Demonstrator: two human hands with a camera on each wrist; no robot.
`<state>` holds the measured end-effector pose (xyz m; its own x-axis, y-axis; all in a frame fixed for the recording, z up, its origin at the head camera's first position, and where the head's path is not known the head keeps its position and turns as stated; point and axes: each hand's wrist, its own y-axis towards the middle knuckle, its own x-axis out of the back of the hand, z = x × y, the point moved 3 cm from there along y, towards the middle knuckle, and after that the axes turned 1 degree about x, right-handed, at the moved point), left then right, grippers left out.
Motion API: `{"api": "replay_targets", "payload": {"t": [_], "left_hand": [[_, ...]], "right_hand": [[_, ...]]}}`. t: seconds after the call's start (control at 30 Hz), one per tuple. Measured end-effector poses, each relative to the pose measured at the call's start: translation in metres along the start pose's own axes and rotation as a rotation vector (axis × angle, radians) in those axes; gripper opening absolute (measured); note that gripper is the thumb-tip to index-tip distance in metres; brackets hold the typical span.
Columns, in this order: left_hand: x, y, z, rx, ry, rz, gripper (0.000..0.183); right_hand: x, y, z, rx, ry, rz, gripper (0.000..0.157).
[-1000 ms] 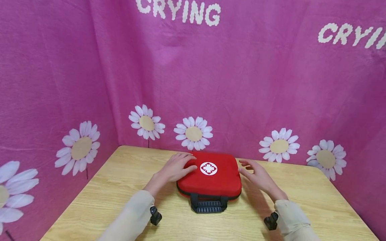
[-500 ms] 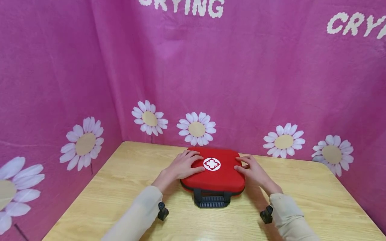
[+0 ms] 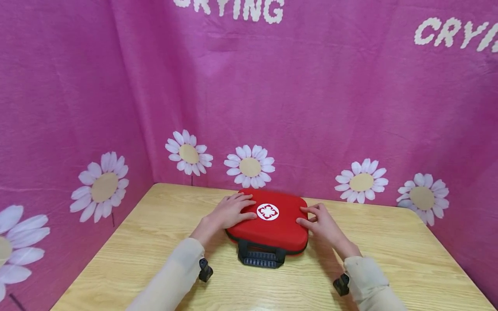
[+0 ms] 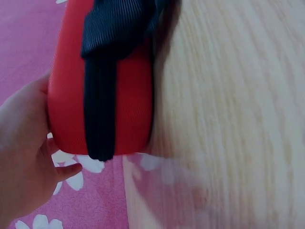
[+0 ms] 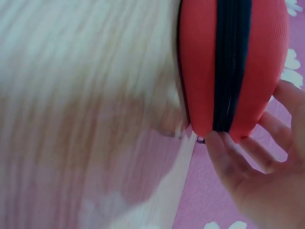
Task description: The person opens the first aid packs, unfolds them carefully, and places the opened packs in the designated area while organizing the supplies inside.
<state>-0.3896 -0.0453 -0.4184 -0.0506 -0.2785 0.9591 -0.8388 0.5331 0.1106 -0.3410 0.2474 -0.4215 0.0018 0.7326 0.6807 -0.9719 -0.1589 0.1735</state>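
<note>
Lying longways between the left hand and right hand, the red, rounded, cloth-covered case has loosely spread fingers touching both ends.

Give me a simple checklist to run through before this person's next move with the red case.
1. Red case flat on the table: ok, white cross facing up.
2. Case closed: ok, no gap shows along the visible black zip.
3. Left hand in contact: ok, on the case's left part.
4. Right hand in contact: ok, at the right side.
5. Handle free: ok, neither hand on it.
6. Zip pull located: cannot tell, none shows clearly.
</note>
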Motion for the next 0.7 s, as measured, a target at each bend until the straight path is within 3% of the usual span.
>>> {"api": "replay_targets", "payload": {"t": [0.17,0.43,0.7], "left_hand": [[0.002,0.000,0.000,0.037,0.022,-0.016,0.057],[0.007,-0.001,0.001,0.119,-0.004,-0.042,0.054],[0.011,-0.002,0.001,0.155,0.006,-0.059,0.050]], "right_hand": [[-0.002,-0.008,0.003,-0.015,-0.009,-0.012,0.057],[-0.004,-0.020,0.015,0.031,-0.102,-0.054,0.053],[-0.009,-0.031,0.028,0.051,-0.224,-0.082,0.048]]}}
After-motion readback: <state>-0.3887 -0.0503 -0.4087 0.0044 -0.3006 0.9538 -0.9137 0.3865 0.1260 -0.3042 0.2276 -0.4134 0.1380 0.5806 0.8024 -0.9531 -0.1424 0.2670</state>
